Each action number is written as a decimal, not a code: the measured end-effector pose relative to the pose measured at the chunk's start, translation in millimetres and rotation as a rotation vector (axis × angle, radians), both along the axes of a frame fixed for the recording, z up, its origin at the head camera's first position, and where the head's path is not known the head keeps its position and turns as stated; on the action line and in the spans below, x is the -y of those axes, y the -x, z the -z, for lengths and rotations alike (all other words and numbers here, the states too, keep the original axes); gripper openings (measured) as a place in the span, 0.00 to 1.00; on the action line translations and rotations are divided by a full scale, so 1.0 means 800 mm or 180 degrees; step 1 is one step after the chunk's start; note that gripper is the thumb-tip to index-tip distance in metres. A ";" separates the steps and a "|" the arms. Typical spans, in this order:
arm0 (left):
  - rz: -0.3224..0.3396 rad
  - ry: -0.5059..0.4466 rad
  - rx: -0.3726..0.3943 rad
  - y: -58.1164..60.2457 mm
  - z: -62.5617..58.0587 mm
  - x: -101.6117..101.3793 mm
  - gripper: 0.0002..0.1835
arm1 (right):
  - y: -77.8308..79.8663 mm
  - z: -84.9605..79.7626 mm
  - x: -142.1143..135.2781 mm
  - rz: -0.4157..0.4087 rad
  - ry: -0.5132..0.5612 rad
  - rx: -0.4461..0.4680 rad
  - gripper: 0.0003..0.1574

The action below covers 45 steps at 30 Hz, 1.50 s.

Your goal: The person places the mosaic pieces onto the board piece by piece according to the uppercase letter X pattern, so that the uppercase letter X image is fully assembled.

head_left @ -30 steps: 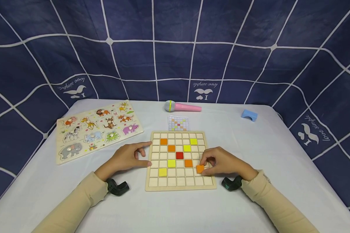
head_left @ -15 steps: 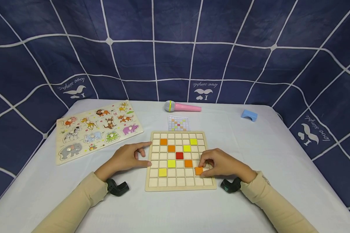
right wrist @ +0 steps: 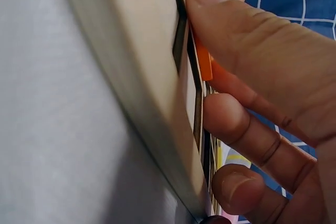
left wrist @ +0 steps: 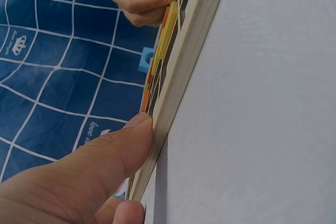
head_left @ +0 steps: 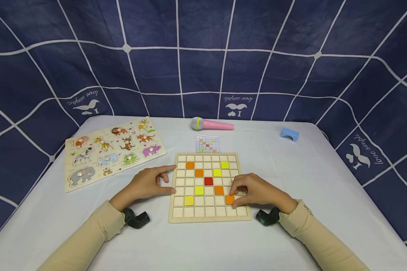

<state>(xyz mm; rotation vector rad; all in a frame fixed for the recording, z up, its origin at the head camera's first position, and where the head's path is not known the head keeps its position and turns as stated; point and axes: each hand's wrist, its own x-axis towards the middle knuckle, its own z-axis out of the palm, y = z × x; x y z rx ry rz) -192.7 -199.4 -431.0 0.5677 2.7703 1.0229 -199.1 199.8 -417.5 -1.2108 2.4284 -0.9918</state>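
A light wooden grid board point(head_left: 210, 219) lies on the white table, with orange, yellow and red square tiles in some of its cells. My right hand point(head_left: 256, 190) is over the board's right side. Its thumb and fingertips pinch an orange tile point(head_left: 229, 200) at the sixth cell of the second row from the front; the right wrist view shows this orange tile point(right wrist: 202, 62) edge-on beside the thumb. At the left rim, my left hand point(head_left: 147, 183) touches the board with thumb and index finger spread apart. A red tile point(head_left: 208, 181) sits mid-board.
Behind the board lies a small printed pattern card point(head_left: 207, 143), and past it a pink toy microphone point(head_left: 217, 124). An animal peg puzzle point(head_left: 113, 150) is at the left. Far right sits a blue arch block point(head_left: 289, 134). A dark blue checked cloth point(head_left: 203, 67) hangs behind the table.
My right hand has brought the orange tile slightly left and toward me, lining it up with a cell. The left hand keeps its place at the board's edge.
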 end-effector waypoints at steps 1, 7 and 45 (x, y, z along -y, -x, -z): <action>-0.0002 0.0003 -0.0003 0.000 0.000 0.000 0.45 | 0.000 0.000 0.000 0.0005 0.0003 0.0007 0.15; 0.0006 0.0006 -0.0005 0.000 -0.001 0.000 0.45 | 0.001 0.002 -0.001 0.0026 0.0006 0.0073 0.15; 0.0002 -0.0039 0.0029 -0.001 -0.001 -0.002 0.45 | 0.002 0.000 -0.005 0.0004 0.0047 0.0114 0.08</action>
